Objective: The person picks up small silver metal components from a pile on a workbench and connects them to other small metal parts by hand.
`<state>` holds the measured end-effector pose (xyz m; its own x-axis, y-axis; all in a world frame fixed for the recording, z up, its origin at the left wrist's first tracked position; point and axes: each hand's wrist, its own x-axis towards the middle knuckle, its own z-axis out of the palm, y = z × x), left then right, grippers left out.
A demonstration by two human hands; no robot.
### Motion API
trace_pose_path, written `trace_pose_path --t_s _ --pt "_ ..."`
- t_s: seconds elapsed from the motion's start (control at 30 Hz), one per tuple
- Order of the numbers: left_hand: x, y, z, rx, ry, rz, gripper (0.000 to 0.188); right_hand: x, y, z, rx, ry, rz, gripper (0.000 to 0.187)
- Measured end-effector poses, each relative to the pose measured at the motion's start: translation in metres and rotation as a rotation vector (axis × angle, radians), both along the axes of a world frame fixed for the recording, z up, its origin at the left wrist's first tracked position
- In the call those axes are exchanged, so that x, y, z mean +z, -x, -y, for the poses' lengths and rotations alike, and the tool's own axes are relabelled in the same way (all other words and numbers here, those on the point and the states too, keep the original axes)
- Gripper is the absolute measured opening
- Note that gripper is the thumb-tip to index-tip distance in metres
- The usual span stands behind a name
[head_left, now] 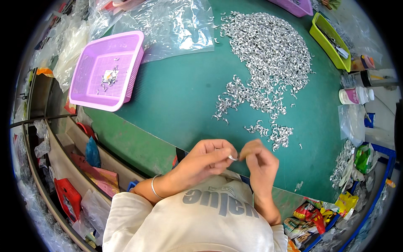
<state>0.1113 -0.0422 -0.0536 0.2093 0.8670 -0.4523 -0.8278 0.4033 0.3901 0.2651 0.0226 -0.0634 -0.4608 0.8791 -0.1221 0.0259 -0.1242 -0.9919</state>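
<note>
My left hand, with a metal bangle on its wrist, pinches a small shiny silver curved metal piece between thumb and forefinger, in front of my chest at the table's near edge. Close beside it, my right hand has its fingers curled together, slightly blurred, their tips by the silver piece. What those fingertips hold, if anything, is hidden. Beyond my hands, a large heap of similar silver curved pieces spreads over the green table, with a smaller cluster nearest to my right hand.
A purple plastic basket with a few pieces stands at the left. Clear plastic sheeting lies behind it. On the right are a yellow-green basket, a white bottle and another small pile. Colourful packets sit below right.
</note>
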Motion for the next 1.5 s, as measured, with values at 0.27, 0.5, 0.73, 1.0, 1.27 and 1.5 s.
trace_pose_path --t_s 0.27,0.5,0.73,1.0,1.27,1.5 --pt "-0.045 0.015 0.005 0.151 -0.041 0.071 0.009 -0.056 0.041 -0.024 0.092 -0.839 0.682 0.02" --pt "-0.056 0.002 0.0 0.266 -0.061 -0.579 0.02 -0.041 0.032 -0.024 0.045 -0.577 0.432 0.011" --pt "-0.035 0.002 -0.006 0.21 -0.371 -0.904 0.018 -0.001 0.015 -0.013 0.135 -0.221 0.181 0.014" --pt "-0.014 0.0 -0.002 0.114 -0.131 -0.518 0.013 0.015 0.01 -0.004 0.028 -0.023 -0.067 0.02" --pt "-0.002 -0.003 -0.001 0.111 -0.124 -0.447 0.012 0.023 0.007 0.0 0.004 -0.279 0.009 0.022" --pt "0.007 -0.003 -0.001 0.091 -0.158 -0.378 0.013 0.034 0.008 0.003 0.001 -0.463 0.079 0.022"
